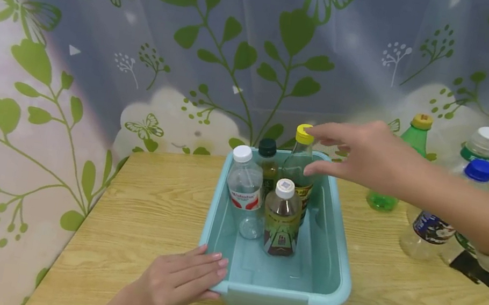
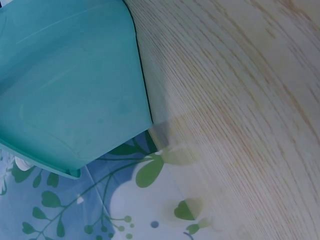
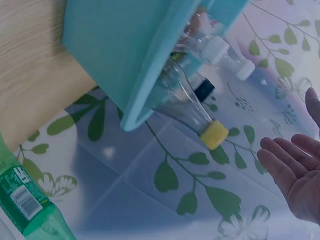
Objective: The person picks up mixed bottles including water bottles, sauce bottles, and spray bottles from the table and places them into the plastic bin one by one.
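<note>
My left hand [image 1: 180, 280] rests on the near left corner of a light blue plastic bin [image 1: 342, 279], its fingers stretched over the rim. Inside stand a clear bottle with a white cap [image 1: 245, 188], a dark-capped bottle [image 1: 267, 164], a brown-and-green labelled bottle [image 1: 282, 219], and a clear bottle with a yellow cap [image 1: 305, 134]. Close to that yellow cap is my right hand [image 1: 357, 150], thumb and fingers spread. In the right wrist view, a gap shows between the right hand [image 3: 295, 170] and the yellow-capped bottle [image 3: 192, 110].
Right of the bin on the wooden table [image 1: 157, 202] stand a green bottle [image 1: 416, 136], a blue-capped bottle [image 1: 435, 227] and several other clear bottles, partly behind my right forearm. A curtain [image 1: 223, 50] with leaf and butterfly prints hangs behind the table.
</note>
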Tool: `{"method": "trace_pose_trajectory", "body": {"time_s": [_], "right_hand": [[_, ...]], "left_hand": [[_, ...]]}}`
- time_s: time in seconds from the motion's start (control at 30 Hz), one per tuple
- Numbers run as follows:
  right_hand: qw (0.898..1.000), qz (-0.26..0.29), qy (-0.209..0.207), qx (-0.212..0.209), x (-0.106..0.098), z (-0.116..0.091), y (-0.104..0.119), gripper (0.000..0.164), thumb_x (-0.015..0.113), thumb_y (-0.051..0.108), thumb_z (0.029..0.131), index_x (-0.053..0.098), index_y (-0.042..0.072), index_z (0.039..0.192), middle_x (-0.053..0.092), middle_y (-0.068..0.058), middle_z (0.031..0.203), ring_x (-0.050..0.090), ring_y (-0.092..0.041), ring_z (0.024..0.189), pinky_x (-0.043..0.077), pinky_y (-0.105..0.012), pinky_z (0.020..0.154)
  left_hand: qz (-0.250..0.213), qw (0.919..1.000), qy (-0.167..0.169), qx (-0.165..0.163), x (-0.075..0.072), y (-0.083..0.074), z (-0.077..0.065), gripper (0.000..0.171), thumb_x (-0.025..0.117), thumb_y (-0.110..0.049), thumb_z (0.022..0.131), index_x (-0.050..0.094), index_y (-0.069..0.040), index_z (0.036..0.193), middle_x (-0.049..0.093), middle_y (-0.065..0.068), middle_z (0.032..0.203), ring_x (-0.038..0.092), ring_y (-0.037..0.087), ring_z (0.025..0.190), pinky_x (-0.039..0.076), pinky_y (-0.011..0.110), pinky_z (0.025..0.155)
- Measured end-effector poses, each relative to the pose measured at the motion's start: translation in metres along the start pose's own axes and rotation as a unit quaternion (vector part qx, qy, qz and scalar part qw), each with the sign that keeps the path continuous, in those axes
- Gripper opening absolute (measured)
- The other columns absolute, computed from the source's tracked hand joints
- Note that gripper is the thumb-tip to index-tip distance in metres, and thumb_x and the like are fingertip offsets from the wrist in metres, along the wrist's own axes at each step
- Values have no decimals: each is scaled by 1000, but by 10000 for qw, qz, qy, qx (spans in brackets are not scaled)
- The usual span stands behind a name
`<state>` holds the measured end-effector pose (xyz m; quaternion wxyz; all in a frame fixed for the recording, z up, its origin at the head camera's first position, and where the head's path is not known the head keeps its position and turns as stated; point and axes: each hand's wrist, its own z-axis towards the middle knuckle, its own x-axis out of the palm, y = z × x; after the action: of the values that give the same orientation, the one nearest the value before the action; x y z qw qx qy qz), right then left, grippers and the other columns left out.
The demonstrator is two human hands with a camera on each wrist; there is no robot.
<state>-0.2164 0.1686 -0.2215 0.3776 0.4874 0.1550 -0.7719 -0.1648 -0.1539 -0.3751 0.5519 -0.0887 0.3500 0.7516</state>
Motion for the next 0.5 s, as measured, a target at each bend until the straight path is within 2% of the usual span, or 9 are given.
{"method": "trace_pose_trajectory", "body": {"time_s": [0.1, 0.2, 0.27, 0.43, 0.5], "right_hand": [[9981, -104, -490, -358, -5, -3, -6, 62, 73, 48, 74, 64, 5, 119, 72, -13, 100, 71, -27, 83, 60, -39, 62], [9930, -266, -942, -658, -10, -6, -13, 70, 56, 63, 77, 66, 5, 115, 72, -13, 99, 71, -28, 78, 58, -39, 56], [9905, -318, -1127, -715, -15, -8, -17, 76, 45, 68, 79, 66, 5, 114, 72, -14, 100, 71, -30, 77, 58, -41, 57], [9873, -625, -1330, -611, -27, -12, -32, 76, 43, 69, 81, 66, 4, 113, 71, -15, 100, 70, -35, 75, 58, -45, 58], [9870, -796, -1328, -433, -32, -13, -38, 71, 51, 65, 80, 66, 4, 113, 71, -16, 100, 70, -35, 76, 57, -46, 59]], "left_hand": [[-8, 10000, -10, -10, 0, 0, 0, 26, 67, -20, 89, 71, 3, 98, 73, 15, 91, 72, 22, 83, 59, 35, 79], [-19, 10000, -13, -26, 0, 0, 0, 26, 66, -20, 89, 71, 3, 97, 73, 15, 91, 72, 22, 83, 60, 35, 79], [-19, 10000, -13, -32, -1, 0, 1, 25, 66, -21, 89, 71, 3, 97, 73, 15, 91, 72, 22, 83, 60, 35, 79], [13, 10000, -7, -7, -1, 0, 2, 26, 66, -21, 90, 71, 3, 98, 73, 14, 90, 72, 22, 83, 59, 34, 80], [28, 10000, -7, 2, -1, 0, 3, 26, 65, -21, 90, 71, 3, 99, 73, 14, 90, 72, 22, 82, 59, 34, 80]]}}
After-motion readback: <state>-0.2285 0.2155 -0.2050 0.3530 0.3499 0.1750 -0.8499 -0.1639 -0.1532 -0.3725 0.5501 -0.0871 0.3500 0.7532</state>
